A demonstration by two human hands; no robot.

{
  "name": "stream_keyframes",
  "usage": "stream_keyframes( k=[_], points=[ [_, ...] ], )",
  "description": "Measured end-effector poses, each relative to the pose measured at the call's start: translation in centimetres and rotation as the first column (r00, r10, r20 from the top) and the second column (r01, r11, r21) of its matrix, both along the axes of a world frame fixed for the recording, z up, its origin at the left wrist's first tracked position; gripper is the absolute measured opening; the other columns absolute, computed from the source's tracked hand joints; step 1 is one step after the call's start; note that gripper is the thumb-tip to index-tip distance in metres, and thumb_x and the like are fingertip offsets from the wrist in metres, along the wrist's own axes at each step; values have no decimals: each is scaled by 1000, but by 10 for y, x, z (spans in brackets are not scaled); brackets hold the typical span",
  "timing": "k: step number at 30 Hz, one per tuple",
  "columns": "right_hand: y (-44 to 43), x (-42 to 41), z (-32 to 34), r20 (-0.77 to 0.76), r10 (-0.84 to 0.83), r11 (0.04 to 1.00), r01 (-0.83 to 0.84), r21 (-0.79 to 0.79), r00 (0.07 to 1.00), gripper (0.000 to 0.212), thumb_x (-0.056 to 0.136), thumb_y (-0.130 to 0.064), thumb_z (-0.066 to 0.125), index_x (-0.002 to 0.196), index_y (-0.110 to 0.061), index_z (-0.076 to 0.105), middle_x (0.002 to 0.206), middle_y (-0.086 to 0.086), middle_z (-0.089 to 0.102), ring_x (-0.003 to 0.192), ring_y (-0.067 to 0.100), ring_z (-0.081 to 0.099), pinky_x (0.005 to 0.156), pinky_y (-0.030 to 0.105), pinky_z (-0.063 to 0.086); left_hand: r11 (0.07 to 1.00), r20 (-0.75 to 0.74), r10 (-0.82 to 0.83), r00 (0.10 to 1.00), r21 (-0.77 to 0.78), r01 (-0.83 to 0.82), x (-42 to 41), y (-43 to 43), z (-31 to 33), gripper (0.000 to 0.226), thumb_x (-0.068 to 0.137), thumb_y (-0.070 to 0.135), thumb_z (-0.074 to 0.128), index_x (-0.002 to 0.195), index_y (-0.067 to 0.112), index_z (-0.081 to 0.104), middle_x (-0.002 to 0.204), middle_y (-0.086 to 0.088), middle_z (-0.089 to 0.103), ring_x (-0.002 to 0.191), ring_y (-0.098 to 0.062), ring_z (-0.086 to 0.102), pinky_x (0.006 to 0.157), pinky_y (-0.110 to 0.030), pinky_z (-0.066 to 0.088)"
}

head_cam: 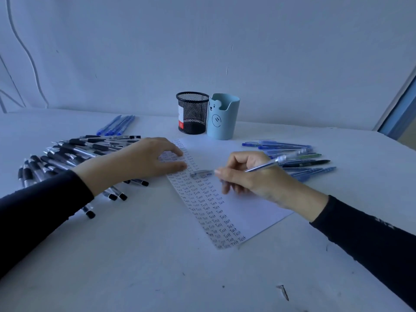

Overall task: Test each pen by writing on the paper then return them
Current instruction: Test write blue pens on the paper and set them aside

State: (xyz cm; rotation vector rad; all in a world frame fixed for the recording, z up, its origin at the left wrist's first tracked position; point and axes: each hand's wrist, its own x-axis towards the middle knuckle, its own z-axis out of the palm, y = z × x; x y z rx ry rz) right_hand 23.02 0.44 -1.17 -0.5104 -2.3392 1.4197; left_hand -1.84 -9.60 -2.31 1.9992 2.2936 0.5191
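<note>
Pen (pixel 276 159), tip leftward, barrel up-right, pinched in curled right hand (pixel 247 174); left hand (pixel 148 157) relaxed, fingers spread on paper (pixel 247 210).

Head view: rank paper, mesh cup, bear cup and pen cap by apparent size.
1. paper
2. bear cup and mesh cup: alike, left unranked
3. pen cap
</note>
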Motion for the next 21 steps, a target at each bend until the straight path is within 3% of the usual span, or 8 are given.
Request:
stream_keyframes(
  k=[2,5,13,17,21],
  points=[
    [-6,0,-2,13,-37,999,36,34,999,38,87,-27,71,58,-12,54,49,-3,61,56,21,55,52,24,41,1000,-3,1,1000,2,-1,-2,1,-2,63,74,73,48,123,35,61,127,12,58,108,-2,49,88,-19,33],
    [-13,-3,-9,7,-95,992,94,80,995,50,91,-16,67,48,-15,41,37,-11,48,60,23,56,61,35,45,1000,0,-1,1000,-7,1,-5,1,-3,71,69,85,41,121,39,61,124,14,58,108,-6,53,87,-22,36],
    [-16,-6,-15,1,-109,989,108,99,994,53,90,-13,66,42,-20,44,37,-8,46,56,23,55,58,28,46,1000,2,-5,1000,-5,5,-3,1,-2,65,73,75,46,122,36,60,124,12,58,108,-7,54,90,-24,39],
    [-17,-5,-13,15,-101,992,99,82,995,51,90,-11,66,45,-18,43,41,-3,50,38,8,43,44,13,36,1000,4,-1,1000,-4,1,-2,1,-2,67,71,75,45,123,36,60,126,12,57,108,-8,53,88,-23,38],
    [-19,-4,-11,50,-105,992,101,72,993,50,89,-14,67,44,-18,45,48,6,54,36,8,42,41,14,34,1000,1,2,1000,-12,-2,-2,1,-2,67,71,76,44,124,36,59,127,12,57,108,-6,53,88,-23,37]
  ],
)
